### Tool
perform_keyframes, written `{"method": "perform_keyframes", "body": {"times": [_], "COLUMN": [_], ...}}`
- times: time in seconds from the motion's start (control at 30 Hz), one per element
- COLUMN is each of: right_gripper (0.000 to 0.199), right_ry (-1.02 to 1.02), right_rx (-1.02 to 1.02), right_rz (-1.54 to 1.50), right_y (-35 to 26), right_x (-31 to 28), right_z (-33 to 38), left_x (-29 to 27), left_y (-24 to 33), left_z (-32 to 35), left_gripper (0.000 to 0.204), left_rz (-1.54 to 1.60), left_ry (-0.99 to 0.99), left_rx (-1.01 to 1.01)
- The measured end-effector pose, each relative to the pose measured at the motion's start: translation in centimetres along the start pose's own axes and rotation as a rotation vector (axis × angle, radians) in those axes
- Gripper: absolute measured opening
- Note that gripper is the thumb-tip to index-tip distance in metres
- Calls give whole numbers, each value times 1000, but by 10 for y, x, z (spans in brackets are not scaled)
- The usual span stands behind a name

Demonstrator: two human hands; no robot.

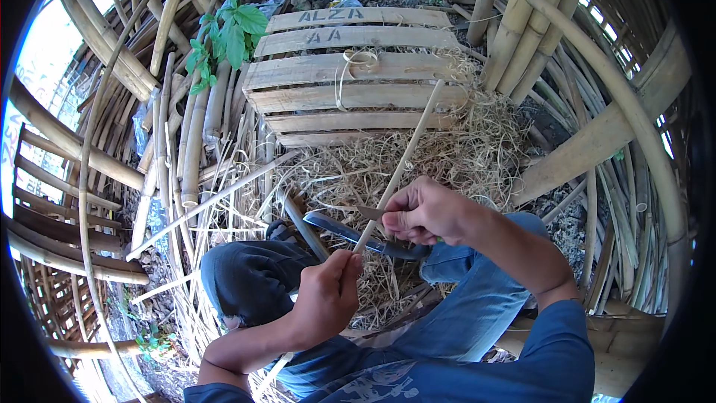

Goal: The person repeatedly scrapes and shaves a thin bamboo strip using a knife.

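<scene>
A long pale bamboo strip (410, 149) slants up and away in front of me. My left hand (328, 291) is closed around its lower part, between my knees. Higher on the strip, my right hand (425, 213) is closed on a small knife; its short dark blade (370, 213) points left and meets the strip. The knife's handle is hidden in my fingers. Below my right hand lies a long dark object (362, 237), like a sheath or a large blade, across the shavings. Beside it, a grey rod-like tool (302, 224) leans near my left knee.
A slatted wooden crate (343, 97) stands ahead, with a coiled strip (362, 61) on top. Curly bamboo shavings (485, 142) cover the ground around it. Bamboo poles (537, 22) and stacked canes rise on both sides. A leafy green plant (235, 30) grows left of the crate.
</scene>
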State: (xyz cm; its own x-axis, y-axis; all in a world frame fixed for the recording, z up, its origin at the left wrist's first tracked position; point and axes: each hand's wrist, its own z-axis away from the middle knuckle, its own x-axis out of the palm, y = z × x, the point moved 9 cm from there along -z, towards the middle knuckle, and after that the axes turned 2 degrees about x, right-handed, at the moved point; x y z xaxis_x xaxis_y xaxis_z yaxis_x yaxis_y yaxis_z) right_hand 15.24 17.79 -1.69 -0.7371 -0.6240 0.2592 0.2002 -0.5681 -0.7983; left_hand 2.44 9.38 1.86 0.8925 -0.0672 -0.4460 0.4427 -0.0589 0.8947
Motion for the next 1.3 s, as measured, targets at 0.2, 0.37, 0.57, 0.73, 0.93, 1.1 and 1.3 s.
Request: {"method": "perform_keyframes", "body": {"times": [0.2,0.37,0.57,0.73,0.93,1.1,1.3], "right_gripper": [12,12,15,18,27,28,30], "right_ry": [182,198,460,682,414,440,498], "right_rx": [-37,-80,-312,-555,-674,-758,-785], "right_rz": [-113,-191,-428,-175,892,1068,1097], "right_y": [-19,-23,-36,-58,-45,-40,-47], "right_x": [-47,-91,-162,-131,22,41,35], "right_z": [7,11,26,44,30,25,28], "left_x": [-1,3,1,-5,7,12,8], "left_y": [10,12,4,-38,-28,-29,-32], "left_z": [5,12,9,-5,-14,-14,-9], "left_gripper": [13,13,14,26,32,34,35], "left_rz": [-80,-79,-38,317,610,658,506], "left_ry": [37,17,-16,-52,-147,-150,-137], "left_rx": [89,115,72,-227,-430,-415,-468]}}
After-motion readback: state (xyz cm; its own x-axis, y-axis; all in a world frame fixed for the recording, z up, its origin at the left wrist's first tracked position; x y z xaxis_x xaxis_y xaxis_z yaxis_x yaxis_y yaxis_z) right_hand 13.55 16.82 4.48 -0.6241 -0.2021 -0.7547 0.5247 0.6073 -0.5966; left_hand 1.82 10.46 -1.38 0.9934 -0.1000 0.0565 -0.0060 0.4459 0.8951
